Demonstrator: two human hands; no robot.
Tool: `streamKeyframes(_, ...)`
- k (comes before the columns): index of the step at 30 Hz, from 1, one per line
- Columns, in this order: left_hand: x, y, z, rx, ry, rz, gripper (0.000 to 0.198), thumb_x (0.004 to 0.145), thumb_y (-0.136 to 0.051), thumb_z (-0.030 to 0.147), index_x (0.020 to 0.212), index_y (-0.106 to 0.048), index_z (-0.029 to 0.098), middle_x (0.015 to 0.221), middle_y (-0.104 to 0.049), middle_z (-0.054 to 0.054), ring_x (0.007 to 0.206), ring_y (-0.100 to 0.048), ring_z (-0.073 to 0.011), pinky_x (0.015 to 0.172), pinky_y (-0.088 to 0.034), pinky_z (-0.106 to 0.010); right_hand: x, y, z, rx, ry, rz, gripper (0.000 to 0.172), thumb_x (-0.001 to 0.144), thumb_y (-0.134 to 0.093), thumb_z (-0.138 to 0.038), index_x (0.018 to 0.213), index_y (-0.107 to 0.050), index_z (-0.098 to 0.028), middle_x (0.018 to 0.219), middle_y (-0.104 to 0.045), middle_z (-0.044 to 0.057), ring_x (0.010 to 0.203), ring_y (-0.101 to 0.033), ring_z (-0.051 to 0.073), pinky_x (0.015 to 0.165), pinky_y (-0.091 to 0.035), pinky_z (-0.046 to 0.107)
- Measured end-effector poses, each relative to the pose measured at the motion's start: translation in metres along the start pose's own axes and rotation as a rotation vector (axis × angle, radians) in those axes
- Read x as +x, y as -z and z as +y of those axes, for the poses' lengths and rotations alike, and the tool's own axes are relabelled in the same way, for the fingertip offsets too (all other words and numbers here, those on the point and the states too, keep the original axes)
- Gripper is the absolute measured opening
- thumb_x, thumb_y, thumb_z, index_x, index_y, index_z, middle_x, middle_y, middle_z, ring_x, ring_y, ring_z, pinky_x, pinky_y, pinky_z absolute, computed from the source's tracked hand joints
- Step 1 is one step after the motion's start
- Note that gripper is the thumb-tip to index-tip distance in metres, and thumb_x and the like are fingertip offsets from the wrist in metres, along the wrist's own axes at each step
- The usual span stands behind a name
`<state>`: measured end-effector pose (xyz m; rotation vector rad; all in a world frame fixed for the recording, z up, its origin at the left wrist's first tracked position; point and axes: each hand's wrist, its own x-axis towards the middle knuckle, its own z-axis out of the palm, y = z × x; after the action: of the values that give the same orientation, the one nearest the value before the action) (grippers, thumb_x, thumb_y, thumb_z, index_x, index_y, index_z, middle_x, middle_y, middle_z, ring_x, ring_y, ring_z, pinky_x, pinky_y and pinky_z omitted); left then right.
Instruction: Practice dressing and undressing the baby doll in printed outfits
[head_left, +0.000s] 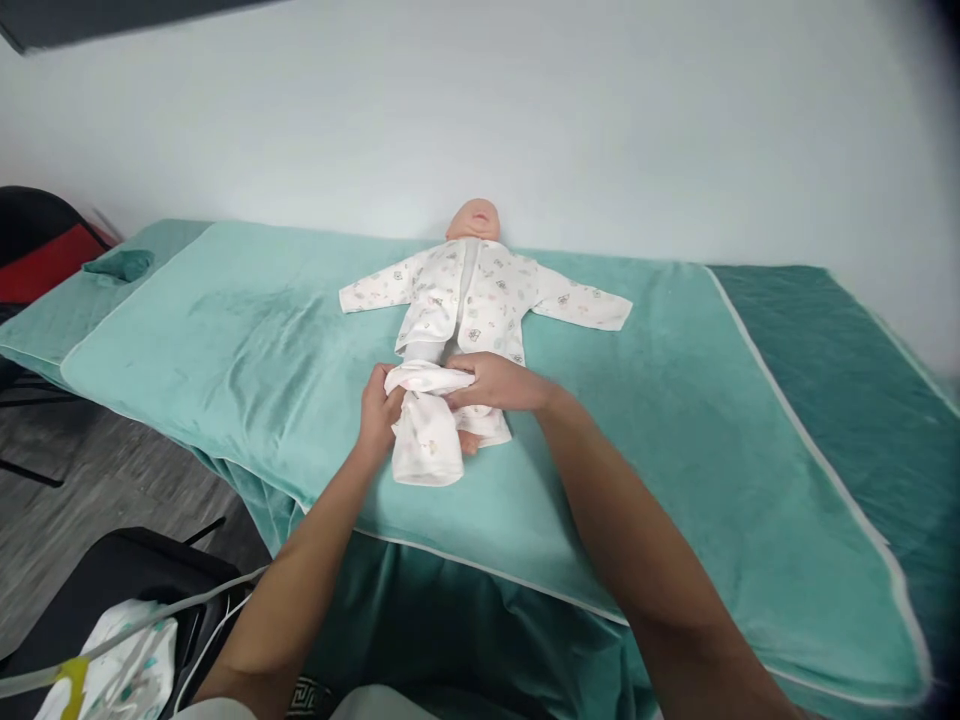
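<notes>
A baby doll (478, 220) lies on its back on the green bed cover, its head toward the wall. It wears a white printed jacket (495, 290) with both sleeves spread wide and the front edges parted. White printed baby pants (427, 445) are around its legs, bunched at the upper part of the leg on the left. My left hand (381, 408) grips the bunched fabric from the left side. My right hand (499, 383) pinches the same gathered cloth from the right. One small foot (470, 441) shows at the hem of the other leg.
The bed's green cover (285, 330) reaches the white wall (570, 120). At lower left, a black chair (142, 570) bears a folded printed diaper (139, 660), with a pale tube (172, 607) crossing over it. Another chair (37, 240) with red stands far left.
</notes>
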<state>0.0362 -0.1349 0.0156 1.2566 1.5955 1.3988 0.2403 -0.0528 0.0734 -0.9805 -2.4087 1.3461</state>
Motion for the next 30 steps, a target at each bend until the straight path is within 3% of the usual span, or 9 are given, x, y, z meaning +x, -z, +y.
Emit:
streamKeyframes(3,0.018,0.005,-0.003,0.078,-0.056,-0.042,0.026,0.077,-0.059,0.046,0.084,-0.05,0.023,0.078,-0.056,0.002,0.078,-0.052,-0.0177,0.072,-0.04,-0.027,0.0,0.002,-0.004,-0.056,-0.03,-0.035,0.042,0.069,-0.08,-0.053,0.092,-0.067,-0.021,0.094,-0.072,0.001,0.085,-0.062,0.021,0.07,-0.041,0.028)
streamKeyframes(8,0.048,0.006,-0.007,0.214,-0.094,-0.064,0.018,0.075,-0.055,0.039,0.081,-0.051,0.022,0.075,-0.055,0.003,0.074,-0.049,-0.0167,0.069,-0.039,-0.026,0.003,0.0,-0.015,-0.22,-0.029,-0.033,0.029,0.073,-0.076,-0.041,0.095,-0.071,-0.022,0.1,-0.077,0.002,0.087,-0.067,0.022,0.07,-0.041,0.027)
streamKeyframes(13,0.074,0.001,-0.006,0.234,-0.172,-0.081,0.019,0.075,-0.056,0.039,0.076,-0.05,0.022,0.068,-0.053,0.003,0.069,-0.045,-0.0152,0.064,-0.035,-0.025,0.01,-0.005,-0.019,-0.285,-0.084,0.085,0.011,0.075,-0.066,-0.029,0.082,-0.067,-0.022,0.091,-0.075,0.002,0.081,-0.065,0.021,0.066,-0.038,0.028)
streamKeyframes(21,0.104,-0.014,-0.01,0.373,-0.282,0.006,0.013,0.078,-0.059,0.031,0.075,-0.05,0.022,0.065,-0.052,0.004,0.066,-0.047,-0.0155,0.068,-0.034,-0.026,0.024,-0.014,-0.005,-0.233,-0.124,0.323,0.008,0.078,-0.057,-0.022,0.081,-0.064,-0.021,0.093,-0.076,0.005,0.086,-0.067,0.022,0.071,-0.041,0.029)
streamKeyframes(26,0.112,-0.019,-0.013,0.484,-0.321,0.022,0.014,0.084,-0.062,0.032,0.079,-0.054,0.022,0.069,-0.057,0.002,0.068,-0.054,-0.0174,0.07,-0.036,-0.028,0.025,-0.018,-0.003,-0.125,-0.157,0.412,0.011,0.082,-0.055,-0.025,0.082,-0.065,-0.02,0.091,-0.075,0.004,0.087,-0.067,0.022,0.072,-0.043,0.028)
streamKeyframes(30,0.093,-0.014,-0.014,0.383,-0.374,0.068,0.018,0.086,-0.065,0.037,0.092,-0.056,0.022,0.086,-0.063,-0.001,0.08,-0.06,-0.0178,0.075,-0.044,-0.027,0.024,-0.019,0.001,-0.04,-0.142,0.444,0.009,0.08,-0.053,-0.025,0.079,-0.061,-0.02,0.081,-0.07,0.001,0.08,-0.064,0.02,0.068,-0.041,0.028)
